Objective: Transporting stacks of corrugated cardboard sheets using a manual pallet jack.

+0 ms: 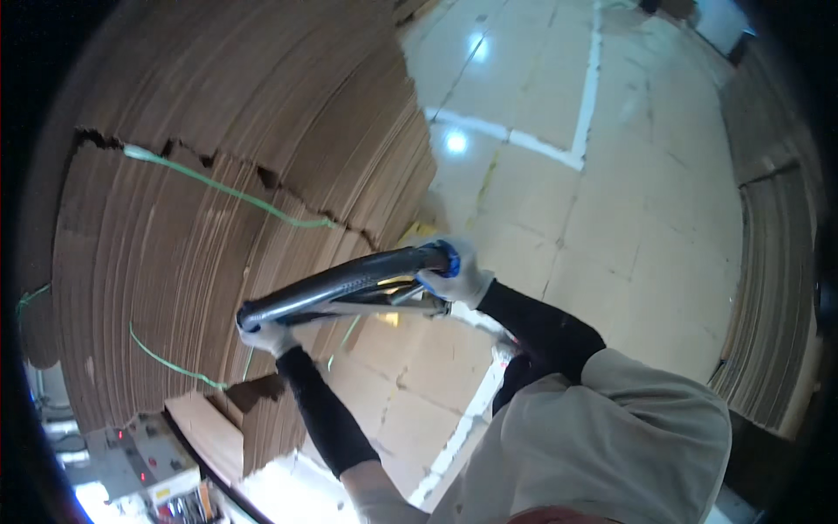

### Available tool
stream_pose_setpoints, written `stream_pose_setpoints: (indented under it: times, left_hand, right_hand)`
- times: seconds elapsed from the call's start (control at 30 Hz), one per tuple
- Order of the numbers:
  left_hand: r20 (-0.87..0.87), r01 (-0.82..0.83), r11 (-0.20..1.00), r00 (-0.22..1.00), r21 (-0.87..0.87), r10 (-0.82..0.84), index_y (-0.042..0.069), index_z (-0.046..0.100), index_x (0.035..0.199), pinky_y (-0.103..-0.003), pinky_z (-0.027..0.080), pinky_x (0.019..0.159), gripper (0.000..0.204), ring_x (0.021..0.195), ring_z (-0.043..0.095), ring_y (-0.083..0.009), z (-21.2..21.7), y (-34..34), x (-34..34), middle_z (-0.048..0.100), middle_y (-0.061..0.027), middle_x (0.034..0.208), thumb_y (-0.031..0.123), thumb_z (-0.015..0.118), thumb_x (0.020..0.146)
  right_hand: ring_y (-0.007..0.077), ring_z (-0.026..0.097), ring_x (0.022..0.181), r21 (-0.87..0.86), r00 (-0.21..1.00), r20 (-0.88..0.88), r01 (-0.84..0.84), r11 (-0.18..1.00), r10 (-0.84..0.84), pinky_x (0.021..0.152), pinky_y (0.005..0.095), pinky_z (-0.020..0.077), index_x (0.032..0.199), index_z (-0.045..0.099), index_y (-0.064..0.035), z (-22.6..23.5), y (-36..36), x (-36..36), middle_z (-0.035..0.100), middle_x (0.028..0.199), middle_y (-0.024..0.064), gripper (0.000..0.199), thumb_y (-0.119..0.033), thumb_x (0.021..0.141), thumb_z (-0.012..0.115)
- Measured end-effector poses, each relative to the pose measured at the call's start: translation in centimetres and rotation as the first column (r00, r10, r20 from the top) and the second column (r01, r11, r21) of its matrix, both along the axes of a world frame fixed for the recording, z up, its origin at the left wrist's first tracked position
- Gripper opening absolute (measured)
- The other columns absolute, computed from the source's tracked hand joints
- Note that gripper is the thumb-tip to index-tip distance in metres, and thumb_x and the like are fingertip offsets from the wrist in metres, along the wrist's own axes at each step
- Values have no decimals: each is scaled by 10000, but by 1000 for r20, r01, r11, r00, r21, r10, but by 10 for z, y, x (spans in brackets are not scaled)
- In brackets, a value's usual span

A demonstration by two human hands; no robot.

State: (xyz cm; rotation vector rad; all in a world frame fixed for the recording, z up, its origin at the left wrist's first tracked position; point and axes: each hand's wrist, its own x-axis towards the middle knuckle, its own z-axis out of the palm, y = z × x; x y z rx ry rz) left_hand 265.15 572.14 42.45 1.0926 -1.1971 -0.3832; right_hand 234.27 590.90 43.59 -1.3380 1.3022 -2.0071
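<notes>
The handle (349, 278) is before the left cardboard stack (175, 262), with another stack (772, 288) rightward across the floor (642, 218).

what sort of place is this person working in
Most likely a warehouse or cardboard packaging plant. Tall stacks of flat brown cardboard with green strapping rise at the left, broad white lines mark the floor, and grey equipment with small red lights shows at lower left.

Ahead of the right hand (470, 278), the floor (646, 218) is brightly lit and marked by two round glare spots. The cardboard (175, 253) to its left is left dimmer. Shine is caught along the bar (336, 279). Well below the left hand (275, 338), a white patch (297, 491) is overexposed. Edges are bowed, corners blackened, fine detail softened.
</notes>
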Motion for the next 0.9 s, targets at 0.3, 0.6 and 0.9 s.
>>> stream_pose_setpoints:
  times: [0.3,0.6,0.9]
  left_hand:
    - [59,-15,1000,998,9,14,25,497,707,-271,381,395,132,400,491,-128,24,51,-17,507,-50,493,88,552,810]
    - [-31,27,999,999,24,-26,-7,581,853,-296,458,495,159,590,553,-143,-19,19,25,578,-56,728,144,618,817]
    - [-351,137,984,932,115,-89,53,571,757,-318,447,609,173,649,513,-141,-2,-23,-5,551,-15,740,147,479,870]
  right_hand:
    - [202,457,474,99,994,-35,103,990,-100,494,317,387,701,562,-29,14,-33,-25,505,560,129,173,-85,670,723]
    - [136,534,543,99,989,-48,146,984,-142,528,288,423,785,620,-36,-11,-22,-10,559,620,81,175,-71,647,721]
    - [176,610,610,-15,996,-40,-80,997,79,569,285,471,822,629,-36,-20,6,17,622,710,85,258,-187,677,780]
